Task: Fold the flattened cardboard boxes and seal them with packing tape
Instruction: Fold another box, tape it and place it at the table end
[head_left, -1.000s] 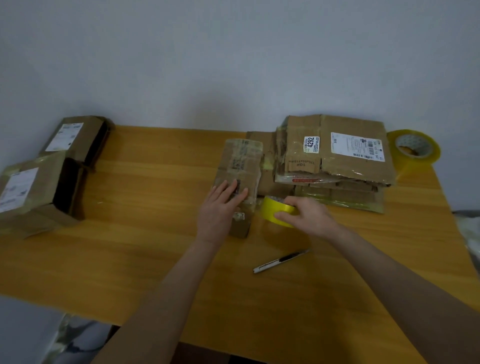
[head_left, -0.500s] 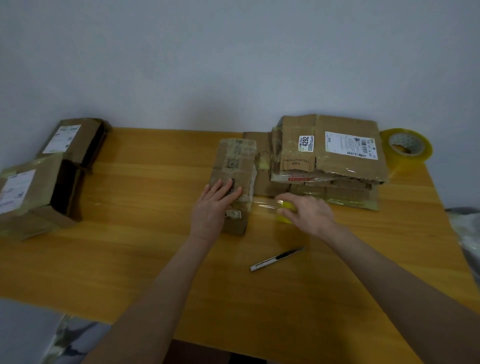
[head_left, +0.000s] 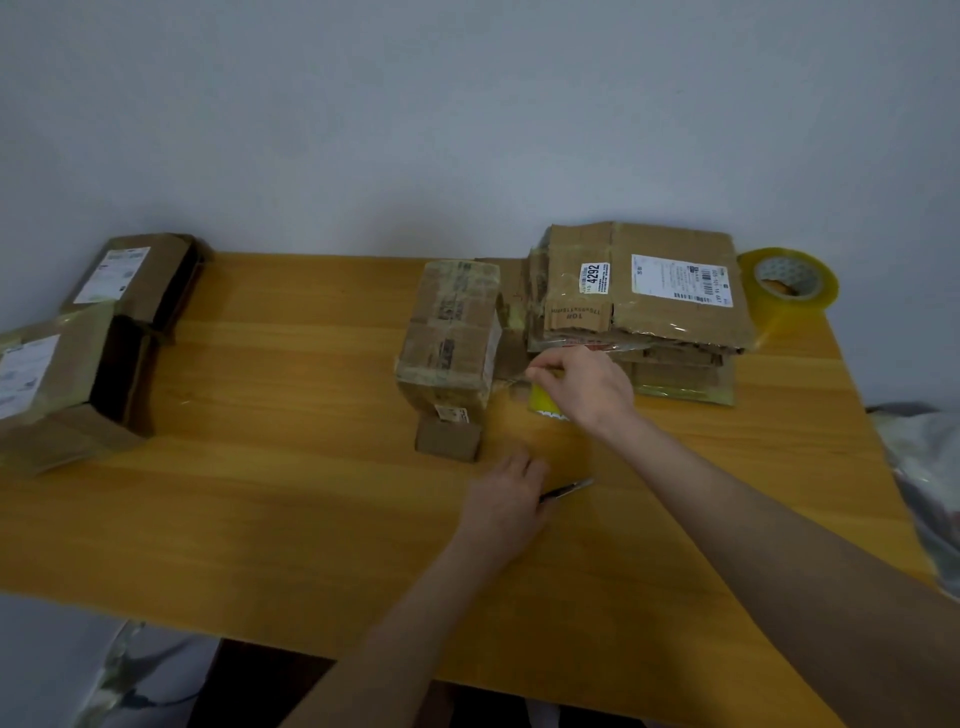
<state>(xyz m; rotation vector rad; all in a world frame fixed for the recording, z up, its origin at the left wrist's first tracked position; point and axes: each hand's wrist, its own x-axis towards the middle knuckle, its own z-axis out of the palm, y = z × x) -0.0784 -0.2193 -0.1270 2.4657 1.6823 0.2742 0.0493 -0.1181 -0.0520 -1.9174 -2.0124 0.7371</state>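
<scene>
The right hand (head_left: 587, 387) grips the yellow tape roll (head_left: 543, 404), just right of the folded box (head_left: 449, 338) at mid-tabletop (head_left: 260, 493). The left hand (head_left: 506, 499) covers one end of the utility knife (head_left: 569, 488); I cannot tell whether its fingers grasp it.

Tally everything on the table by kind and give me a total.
Folded boxes: 3, centre box and two left boxes
Flattened cardboard stack: 1, sheets too overlapped to count
Tape rolls: 2, corner roll and held roll
Utility knife: 1
Total: 7
</scene>
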